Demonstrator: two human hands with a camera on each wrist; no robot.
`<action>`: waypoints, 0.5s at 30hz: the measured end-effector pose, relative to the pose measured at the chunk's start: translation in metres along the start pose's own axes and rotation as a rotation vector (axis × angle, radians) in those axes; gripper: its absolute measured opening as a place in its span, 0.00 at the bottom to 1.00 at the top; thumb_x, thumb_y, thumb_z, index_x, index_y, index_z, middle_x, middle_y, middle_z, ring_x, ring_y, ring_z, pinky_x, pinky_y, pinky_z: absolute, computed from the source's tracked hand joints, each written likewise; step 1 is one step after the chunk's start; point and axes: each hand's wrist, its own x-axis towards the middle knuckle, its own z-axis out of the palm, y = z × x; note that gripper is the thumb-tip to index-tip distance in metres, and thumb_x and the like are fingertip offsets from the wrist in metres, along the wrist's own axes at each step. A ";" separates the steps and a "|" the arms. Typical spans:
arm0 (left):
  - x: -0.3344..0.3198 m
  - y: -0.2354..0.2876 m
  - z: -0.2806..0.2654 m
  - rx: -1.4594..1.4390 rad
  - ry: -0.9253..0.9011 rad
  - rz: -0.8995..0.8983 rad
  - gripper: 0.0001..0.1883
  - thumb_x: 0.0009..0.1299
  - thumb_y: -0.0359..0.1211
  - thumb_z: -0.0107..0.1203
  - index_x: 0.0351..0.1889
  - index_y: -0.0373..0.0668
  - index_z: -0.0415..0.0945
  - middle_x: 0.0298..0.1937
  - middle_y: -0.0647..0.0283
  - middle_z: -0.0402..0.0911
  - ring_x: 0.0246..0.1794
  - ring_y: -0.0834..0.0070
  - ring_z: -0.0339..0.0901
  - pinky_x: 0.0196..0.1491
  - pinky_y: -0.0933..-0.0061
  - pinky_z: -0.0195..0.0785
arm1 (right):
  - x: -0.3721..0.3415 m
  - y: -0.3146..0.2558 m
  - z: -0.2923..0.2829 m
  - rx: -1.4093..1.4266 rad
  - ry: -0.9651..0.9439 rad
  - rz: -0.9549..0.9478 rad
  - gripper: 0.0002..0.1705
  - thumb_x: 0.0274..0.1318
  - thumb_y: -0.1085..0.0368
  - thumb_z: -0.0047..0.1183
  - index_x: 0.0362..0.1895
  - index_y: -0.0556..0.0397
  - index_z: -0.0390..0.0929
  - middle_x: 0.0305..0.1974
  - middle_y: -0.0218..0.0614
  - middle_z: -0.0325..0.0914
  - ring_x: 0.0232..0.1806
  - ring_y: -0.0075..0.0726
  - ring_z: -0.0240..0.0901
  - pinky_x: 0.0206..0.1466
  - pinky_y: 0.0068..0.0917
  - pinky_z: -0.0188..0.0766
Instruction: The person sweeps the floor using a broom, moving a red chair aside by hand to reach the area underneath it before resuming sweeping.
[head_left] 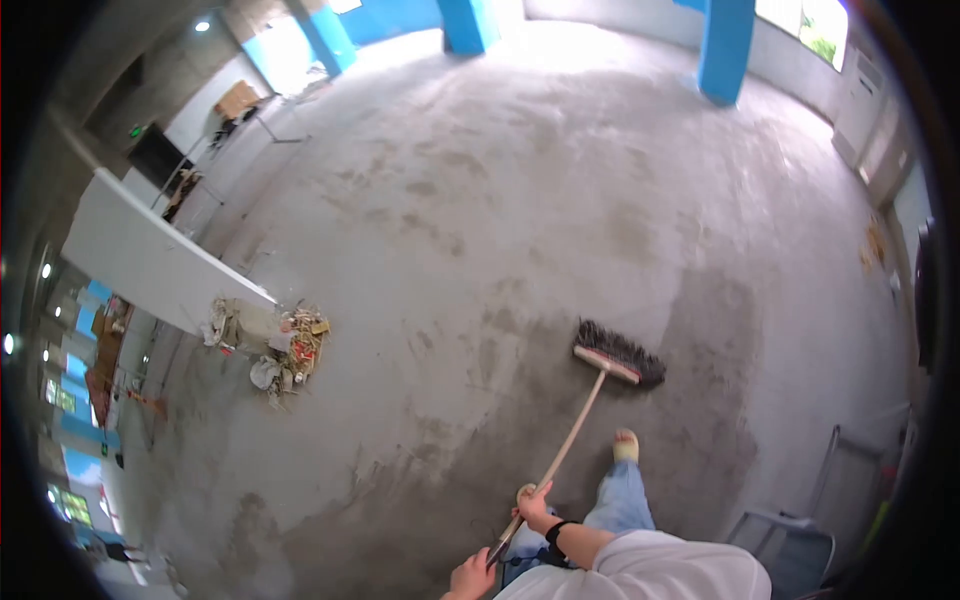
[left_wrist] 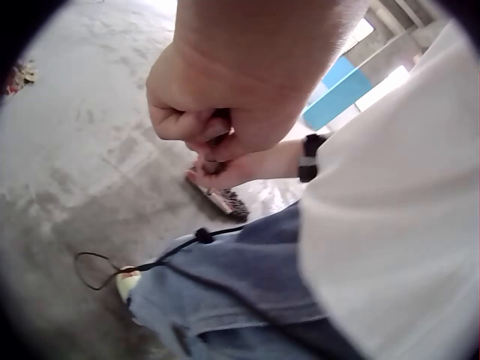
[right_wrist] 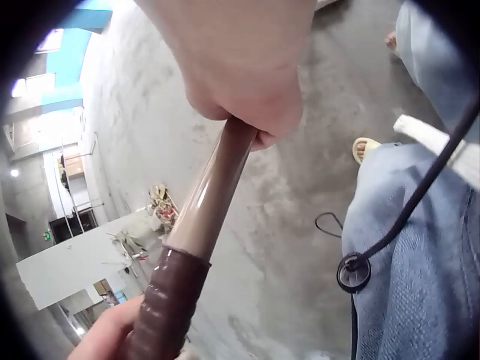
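A push broom [head_left: 618,361] with dark bristles and a long pale handle [right_wrist: 208,196] stretches forward from both hands, its head against the floor in the head view. The left hand [head_left: 472,577] grips the brown ribbed sleeve [right_wrist: 166,300] at the handle's upper end. Lower down, the right hand [head_left: 537,508] is wrapped around the pale shaft, a black band [head_left: 556,535] on that wrist. From the left wrist, the left hand's curled fingers [left_wrist: 184,124] show up close, with the right hand [left_wrist: 225,172] beyond and the broom head [left_wrist: 221,201] farther off.
Damp dark patches mark the concrete floor [head_left: 420,250]. A debris pile [head_left: 295,345] lies by the end of a white partition [head_left: 130,250] at left. Blue columns [head_left: 725,50] stand at the back. A grey chair [head_left: 790,545] is close on the right. A black cord [right_wrist: 420,195] hangs at the person's leg.
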 end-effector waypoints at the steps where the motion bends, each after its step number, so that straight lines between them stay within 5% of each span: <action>1: 0.000 0.004 0.011 -0.047 -0.001 -0.009 0.26 0.67 0.42 0.50 0.61 0.42 0.63 0.44 0.44 0.76 0.38 0.45 0.76 0.39 0.51 0.71 | -0.005 -0.007 -0.003 -0.057 0.083 0.011 0.58 0.52 0.76 0.40 0.66 0.34 0.05 0.29 0.49 0.73 0.18 0.40 0.71 0.22 0.35 0.73; 5: 0.013 0.057 0.031 -0.152 -0.143 -0.204 0.24 0.66 0.41 0.52 0.59 0.42 0.68 0.42 0.45 0.78 0.38 0.45 0.76 0.40 0.52 0.70 | -0.016 -0.047 -0.044 -0.144 0.235 0.108 0.52 0.48 0.75 0.38 0.72 0.36 0.23 0.36 0.53 0.74 0.18 0.40 0.74 0.18 0.36 0.73; 9: 0.077 0.111 0.041 -0.122 -0.091 -0.076 0.22 0.63 0.37 0.53 0.54 0.38 0.67 0.32 0.47 0.77 0.31 0.49 0.78 0.32 0.52 0.72 | 0.041 -0.087 -0.099 -0.126 0.200 -0.009 0.52 0.48 0.76 0.41 0.71 0.35 0.25 0.31 0.50 0.74 0.13 0.41 0.71 0.16 0.38 0.71; 10: 0.114 0.137 0.026 -0.105 -0.020 -0.040 0.19 0.63 0.37 0.54 0.50 0.38 0.71 0.29 0.49 0.77 0.27 0.52 0.78 0.29 0.56 0.72 | 0.054 -0.118 -0.113 -0.069 0.144 -0.029 0.51 0.48 0.77 0.41 0.71 0.34 0.26 0.29 0.49 0.73 0.13 0.41 0.70 0.15 0.38 0.71; 12: 0.186 0.167 0.007 -0.152 -0.088 -0.069 0.25 0.62 0.35 0.55 0.58 0.40 0.67 0.36 0.43 0.76 0.35 0.44 0.75 0.35 0.49 0.70 | 0.091 -0.182 -0.138 0.224 -0.061 -0.065 0.48 0.51 0.78 0.44 0.69 0.30 0.33 0.25 0.41 0.68 0.16 0.42 0.70 0.17 0.41 0.72; 13: 0.225 0.186 -0.004 -0.169 -0.047 -0.024 0.23 0.62 0.34 0.55 0.56 0.39 0.67 0.36 0.43 0.76 0.35 0.44 0.75 0.36 0.50 0.70 | 0.114 -0.219 -0.151 0.361 -0.144 -0.074 0.45 0.53 0.76 0.44 0.68 0.38 0.33 0.27 0.42 0.67 0.17 0.44 0.70 0.20 0.42 0.74; 15: 0.301 0.224 -0.019 -0.165 -0.014 0.050 0.21 0.62 0.32 0.55 0.53 0.39 0.69 0.35 0.44 0.76 0.36 0.44 0.75 0.37 0.50 0.70 | 0.139 -0.299 -0.182 0.109 -0.125 -0.154 0.38 0.52 0.72 0.46 0.66 0.43 0.43 0.30 0.39 0.71 0.22 0.38 0.72 0.24 0.36 0.76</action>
